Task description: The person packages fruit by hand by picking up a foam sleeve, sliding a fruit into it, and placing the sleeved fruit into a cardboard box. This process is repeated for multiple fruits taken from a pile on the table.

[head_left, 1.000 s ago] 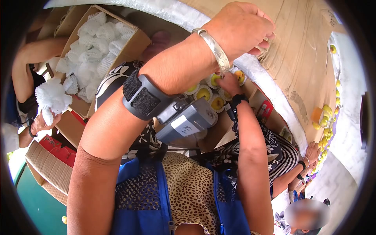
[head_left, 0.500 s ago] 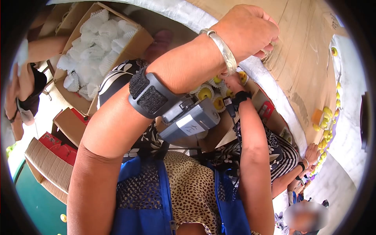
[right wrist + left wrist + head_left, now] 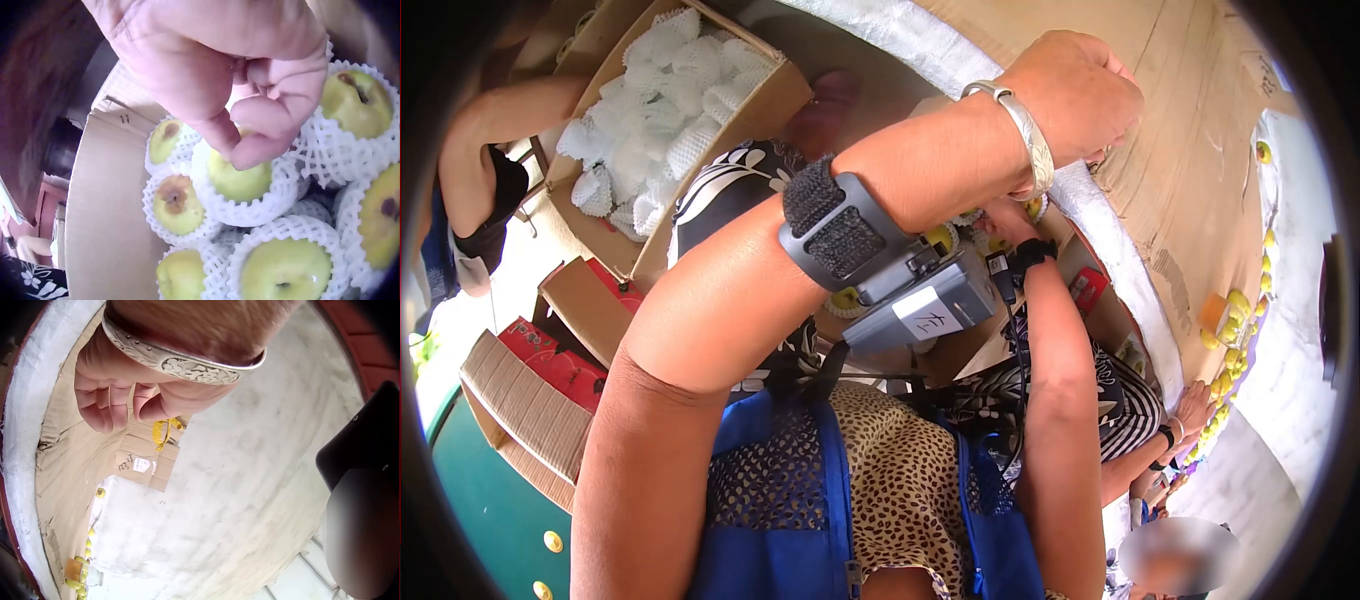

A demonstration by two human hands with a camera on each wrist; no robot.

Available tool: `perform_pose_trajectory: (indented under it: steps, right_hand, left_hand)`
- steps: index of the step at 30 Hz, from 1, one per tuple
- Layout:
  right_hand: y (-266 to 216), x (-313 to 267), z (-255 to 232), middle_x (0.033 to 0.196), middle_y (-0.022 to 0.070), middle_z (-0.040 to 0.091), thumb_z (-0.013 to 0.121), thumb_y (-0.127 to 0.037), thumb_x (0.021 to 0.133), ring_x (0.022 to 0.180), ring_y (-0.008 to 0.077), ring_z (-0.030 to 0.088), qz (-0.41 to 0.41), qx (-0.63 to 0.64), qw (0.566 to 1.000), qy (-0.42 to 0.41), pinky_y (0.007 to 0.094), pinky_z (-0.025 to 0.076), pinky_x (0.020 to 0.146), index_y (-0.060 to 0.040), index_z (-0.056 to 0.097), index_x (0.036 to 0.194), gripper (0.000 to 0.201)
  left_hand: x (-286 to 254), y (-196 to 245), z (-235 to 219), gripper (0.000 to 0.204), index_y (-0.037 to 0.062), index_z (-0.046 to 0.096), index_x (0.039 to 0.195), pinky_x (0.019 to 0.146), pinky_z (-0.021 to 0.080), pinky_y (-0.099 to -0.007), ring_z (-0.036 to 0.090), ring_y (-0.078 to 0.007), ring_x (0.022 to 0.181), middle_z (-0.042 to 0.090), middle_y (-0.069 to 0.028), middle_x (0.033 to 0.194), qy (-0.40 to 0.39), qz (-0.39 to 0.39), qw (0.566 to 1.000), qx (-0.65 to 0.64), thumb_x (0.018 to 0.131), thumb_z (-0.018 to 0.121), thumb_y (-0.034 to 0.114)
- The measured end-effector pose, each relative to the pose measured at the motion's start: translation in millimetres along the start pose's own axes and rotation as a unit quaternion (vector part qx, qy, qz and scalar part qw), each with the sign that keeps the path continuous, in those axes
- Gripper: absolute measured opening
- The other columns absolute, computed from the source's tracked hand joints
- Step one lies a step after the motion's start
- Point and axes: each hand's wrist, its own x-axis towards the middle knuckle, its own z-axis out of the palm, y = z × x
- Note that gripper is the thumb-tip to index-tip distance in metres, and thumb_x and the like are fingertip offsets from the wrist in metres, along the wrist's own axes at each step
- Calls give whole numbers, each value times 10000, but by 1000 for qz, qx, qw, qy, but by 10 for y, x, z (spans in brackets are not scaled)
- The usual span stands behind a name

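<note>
My right hand [image 3: 250,94] reaches into a cardboard box [image 3: 94,206] of yellow-green apples in white foam nets. Its thumb and forefinger tips meet and pinch at the top of one apple [image 3: 240,181], covering the stem end. Around it sit other netted apples [image 3: 287,275], several with brown patches at the hollow. In the head view the left forearm partly hides the box. My left hand [image 3: 1080,95], with a silver bracelet [image 3: 1025,130] at the wrist, hangs over the cardboard-covered surface [image 3: 1180,180]. In the left wrist view its fingers [image 3: 112,412] are loosely curled with nothing between them.
A carton of white foam nets [image 3: 670,115] stands at the upper left. Red-lined cartons [image 3: 530,400] lie below it on the left. A white padded edge [image 3: 1115,225] borders the cardboard surface. Yellow fruit [image 3: 1232,330] lines its far right side, where another person's hands [image 3: 1195,405] rest.
The view has shifted slightly, and my left forearm sits a little further right and lower. My right hand stays among the apples. At far left, another person's hand with foam nets has gone from view.
</note>
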Motion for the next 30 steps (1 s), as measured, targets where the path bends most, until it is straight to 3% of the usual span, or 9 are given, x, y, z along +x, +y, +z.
perform_pose_trajectory:
  steps: [5,7,11,13,18,23,26,28,30]
  right_hand:
    - [-32,22,-47,561,28,511,623,-210,763,463,120,523,4,-6,1000,-17,233,346,364,-40,511,726,208]
    - [-91,-82,-30,557,49,536,636,-246,722,485,140,540,-34,-112,993,28,261,394,417,-28,529,688,245]
    - [-47,46,-5,579,109,588,645,-318,641,556,204,584,-58,-236,967,78,312,469,576,17,581,686,344]
    - [69,217,-5,613,147,600,646,-333,624,617,251,599,-96,-282,952,77,332,470,645,49,591,722,398]
    - [411,362,46,680,197,611,644,-328,602,708,308,599,-318,-348,852,229,356,463,710,84,594,723,433]
    - [70,-120,-102,719,194,616,646,-322,618,700,303,591,-186,-361,905,129,345,461,699,65,609,763,415]
    - [152,-73,-282,713,172,617,638,-289,640,669,272,593,-210,-204,946,136,337,467,663,25,618,753,334]
    - [128,-197,-357,698,149,617,612,-271,664,663,240,597,-176,-179,961,118,334,468,655,3,621,719,280]
    - [106,-224,-370,698,136,617,589,-247,684,665,228,601,-179,-222,953,105,334,470,652,-17,625,709,234]
  left_hand:
    - [-57,50,-7,128,15,572,769,481,420,-275,527,-136,515,569,-71,612,21,-1,999,48,701,491,88]
    - [-53,61,-9,131,17,572,769,487,423,-278,530,-137,521,574,-70,613,13,-26,998,51,697,488,86]
    - [-35,50,-13,133,20,571,766,484,423,-273,530,-135,519,577,-65,613,2,8,998,60,692,487,90]
    - [-31,43,-6,130,22,571,763,479,422,-270,527,-134,511,578,-62,612,7,0,999,49,689,489,91]
    - [-16,29,-17,128,12,563,768,459,412,-256,522,-126,503,572,-68,608,-13,4,999,29,687,503,90]
    - [11,-7,-5,111,5,555,779,444,404,-242,521,-128,499,565,-72,601,-13,2,1000,-3,707,521,82]
    - [14,15,-13,106,6,553,799,452,411,-246,532,-139,535,577,-83,661,-23,8,999,-24,724,536,79]
    - [10,25,-4,114,8,552,835,490,429,-251,553,-154,611,597,-108,764,-10,6,999,-47,744,552,77]
    - [48,-22,-84,61,29,525,806,479,403,-219,507,-117,580,551,-61,710,-72,-12,991,-116,777,519,82]
